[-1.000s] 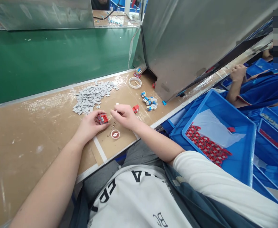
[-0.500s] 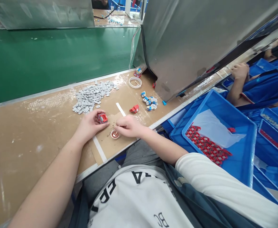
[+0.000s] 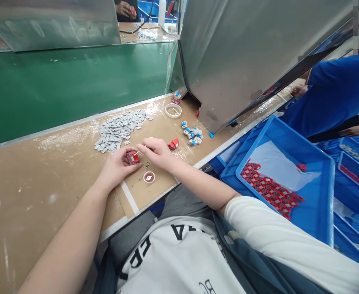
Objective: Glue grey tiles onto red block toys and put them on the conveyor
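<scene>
Head view: our left hand [image 3: 115,167] pinched a small red plastic block part [image 3: 133,157] on the brown worktable [image 3: 44,171], fingers closed round its sides. Our right hand [image 3: 155,152] gripped a thin pale stick [image 3: 139,151], its tip touching the part. A small round red-and-white dish [image 3: 149,177] sat just beside. A heap of small grey tiles [image 3: 118,128] lay near. We judged the part light, stiff, rather slippery; best held by its flat sides

- On the table [image 3: 44,171], a pile of small tiles [image 3: 118,128] lies behind the left hand [image 3: 116,165].
- A small dish [image 3: 149,177] sits before the right hand [image 3: 156,151].
- A bin [image 3: 308,204] stands right of the table.
</scene>
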Available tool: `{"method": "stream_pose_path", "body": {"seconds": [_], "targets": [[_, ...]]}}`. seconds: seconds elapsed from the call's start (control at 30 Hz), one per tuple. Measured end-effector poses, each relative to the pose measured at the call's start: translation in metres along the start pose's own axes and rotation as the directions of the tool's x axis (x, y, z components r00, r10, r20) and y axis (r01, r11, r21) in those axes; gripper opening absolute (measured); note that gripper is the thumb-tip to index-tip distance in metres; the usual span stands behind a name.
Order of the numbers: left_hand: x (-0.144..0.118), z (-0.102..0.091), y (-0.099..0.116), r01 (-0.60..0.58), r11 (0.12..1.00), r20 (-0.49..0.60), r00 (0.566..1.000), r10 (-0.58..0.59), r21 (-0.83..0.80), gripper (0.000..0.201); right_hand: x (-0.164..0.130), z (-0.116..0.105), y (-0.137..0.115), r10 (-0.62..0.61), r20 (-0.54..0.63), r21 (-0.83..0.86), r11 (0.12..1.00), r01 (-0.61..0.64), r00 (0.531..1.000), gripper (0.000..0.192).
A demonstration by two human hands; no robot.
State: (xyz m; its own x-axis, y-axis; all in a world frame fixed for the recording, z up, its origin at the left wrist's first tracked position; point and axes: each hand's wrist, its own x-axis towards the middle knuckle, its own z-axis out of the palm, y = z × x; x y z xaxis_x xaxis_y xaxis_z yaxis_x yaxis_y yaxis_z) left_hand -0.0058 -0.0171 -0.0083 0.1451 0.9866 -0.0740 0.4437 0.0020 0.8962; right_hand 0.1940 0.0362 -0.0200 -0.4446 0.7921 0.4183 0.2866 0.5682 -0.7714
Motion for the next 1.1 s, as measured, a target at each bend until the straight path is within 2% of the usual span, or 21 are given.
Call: {"method": "stream_pose_path", "body": {"seconds": [0.13,0.33,0.53,1.1], "targets": [[0.0001,-0.0001,0.0009,-0.005,1.000,-0.008,1.000,0.005,0.027,0.062,0.0000,0.0021,0.0030,-0.004,0.006,-0.008,1.000,0.004,1.000,0.051],[-0.0006,-0.0003,0.0009,-0.004,1.000,-0.009,1.000,0.005,0.030,0.059,-0.0015,-0.0005,0.0023,-0.029,0.081,0.003,1.000,0.029,0.996,0.050],[-0.0002,0.0000,-0.0003,0.008,1.000,-0.005,1.000,-0.008,0.026,0.060,-0.0016,-0.0003,0.0009,-0.019,0.021,0.002,1.000,0.019,1.000,0.050],[0.0028,0.0015,-0.0078,-0.006,1.000,-0.013,1.000,0.006,0.004,0.061,-0.0056,0.0001,0.0049,-0.047,0.072,0.044,0.998,0.044,0.996,0.051]]}}
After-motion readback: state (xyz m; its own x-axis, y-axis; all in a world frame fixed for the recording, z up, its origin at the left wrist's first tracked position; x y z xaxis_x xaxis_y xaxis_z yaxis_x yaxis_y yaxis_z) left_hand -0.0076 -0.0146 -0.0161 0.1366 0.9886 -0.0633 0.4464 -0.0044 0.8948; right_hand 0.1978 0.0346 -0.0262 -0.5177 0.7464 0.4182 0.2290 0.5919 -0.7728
